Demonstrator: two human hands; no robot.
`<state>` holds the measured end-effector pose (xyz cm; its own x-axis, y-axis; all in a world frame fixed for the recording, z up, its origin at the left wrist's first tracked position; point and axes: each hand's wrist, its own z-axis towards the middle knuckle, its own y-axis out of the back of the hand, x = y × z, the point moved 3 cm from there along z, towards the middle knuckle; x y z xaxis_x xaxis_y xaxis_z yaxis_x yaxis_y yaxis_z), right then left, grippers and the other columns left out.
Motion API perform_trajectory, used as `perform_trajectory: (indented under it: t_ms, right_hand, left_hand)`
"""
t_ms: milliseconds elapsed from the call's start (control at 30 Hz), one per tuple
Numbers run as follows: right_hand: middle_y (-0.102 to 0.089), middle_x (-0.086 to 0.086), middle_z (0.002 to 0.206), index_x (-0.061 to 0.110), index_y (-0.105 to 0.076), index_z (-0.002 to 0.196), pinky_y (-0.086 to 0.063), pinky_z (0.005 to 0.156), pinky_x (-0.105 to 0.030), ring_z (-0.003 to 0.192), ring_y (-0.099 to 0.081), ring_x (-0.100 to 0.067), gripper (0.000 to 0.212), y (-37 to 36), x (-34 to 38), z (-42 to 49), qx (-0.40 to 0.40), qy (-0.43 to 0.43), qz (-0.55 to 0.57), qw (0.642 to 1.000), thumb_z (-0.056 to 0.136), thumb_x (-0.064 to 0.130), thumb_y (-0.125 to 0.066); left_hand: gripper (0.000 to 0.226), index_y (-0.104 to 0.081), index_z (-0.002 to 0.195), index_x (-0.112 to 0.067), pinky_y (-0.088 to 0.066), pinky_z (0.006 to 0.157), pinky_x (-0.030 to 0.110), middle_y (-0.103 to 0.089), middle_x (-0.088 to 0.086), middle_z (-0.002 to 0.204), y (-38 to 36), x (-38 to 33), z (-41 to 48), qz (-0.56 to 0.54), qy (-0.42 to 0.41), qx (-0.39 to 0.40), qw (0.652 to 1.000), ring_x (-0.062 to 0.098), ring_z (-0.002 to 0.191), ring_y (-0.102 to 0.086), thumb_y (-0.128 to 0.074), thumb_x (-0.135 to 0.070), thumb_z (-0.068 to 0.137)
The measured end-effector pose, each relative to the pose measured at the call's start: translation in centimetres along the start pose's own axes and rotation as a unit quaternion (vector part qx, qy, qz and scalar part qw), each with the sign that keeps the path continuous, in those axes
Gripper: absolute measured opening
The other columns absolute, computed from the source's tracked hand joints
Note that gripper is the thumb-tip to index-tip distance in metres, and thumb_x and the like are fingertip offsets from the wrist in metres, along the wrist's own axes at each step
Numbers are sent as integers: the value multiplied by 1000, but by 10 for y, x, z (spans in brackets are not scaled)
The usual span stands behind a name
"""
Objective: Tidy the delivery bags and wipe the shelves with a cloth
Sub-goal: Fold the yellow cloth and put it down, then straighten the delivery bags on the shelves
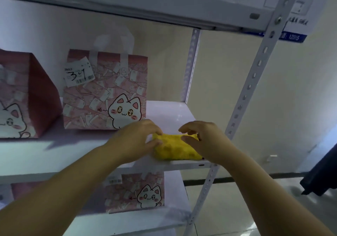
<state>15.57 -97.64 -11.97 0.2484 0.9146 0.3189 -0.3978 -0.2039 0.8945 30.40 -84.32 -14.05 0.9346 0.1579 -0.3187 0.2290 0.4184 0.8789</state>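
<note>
Yellow cloth (pixel 173 147) lies bunched on the white shelf (pixel 167 113), left hand (pixel 135 139) and right hand (pixel 206 141) gripping its ends; the label (pixel 79 72) on the pink cat bag (pixel 102 97) reads "1802".

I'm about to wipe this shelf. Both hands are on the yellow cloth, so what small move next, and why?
Probably slide the yellow cloth leftward along the shelf: left hand and right hand grip it at the right end, with bare surface in front of the pink bag.
</note>
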Motion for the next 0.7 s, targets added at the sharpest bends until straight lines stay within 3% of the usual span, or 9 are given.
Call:
perform_trajectory:
  t_ms: [133, 300, 433, 533, 700]
  right_hand:
    - [-67, 16, 103, 27, -67, 106, -47, 75, -13, 83, -59, 4, 18, 22, 29, 14, -35, 62, 38, 997, 90, 28, -58]
    - [-70, 11, 93, 21, -70, 99, -50, 71, -13, 77, -60, 2, 13, 53, 85, 23, -89, 150, 62, 983, 89, 21, -61]
    - [-69, 11, 86, 17, -71, 96, -50, 75, -13, 71, -61, 2, 13, 80, 134, 29, -122, 205, 51, 970, 89, 17, -60]
    - [-66, 13, 81, 17, -71, 95, -48, 71, -7, 69, -58, 9, 12, 99, 166, 33, -158, 222, 53, 961, 88, 16, -62]
    - [-67, 15, 79, 22, -70, 93, -51, 71, -14, 71, -61, 1, 10, 129, 212, 41, -213, 217, 66, 950, 87, 21, -62]
  left_hand:
    - [29, -65, 109, -29, -47, 80, 24, -59, -16, 101, 48, -8, -11, -2, 5, -61, 998, 2, 89, -53, -60, -43, 84]
    - [20, -66, 101, -33, -46, 72, 22, -53, -25, 86, 114, -16, -36, 18, 9, -129, 991, -3, 80, -53, -60, -40, 83]
    - [30, -66, 102, -30, -49, 72, 21, -50, -32, 85, 165, -19, -54, 35, -14, -172, 984, -9, 81, -54, -52, -47, 82]
    - [24, -67, 99, -29, -46, 69, 11, -52, -32, 82, 203, -18, -67, 59, -32, -208, 976, -11, 78, -55, -57, -41, 81]
    - [26, -67, 97, -28, -46, 66, 6, -64, -20, 87, 262, -17, -87, 76, -60, -232, 968, -8, 80, -59, -58, -44, 79]
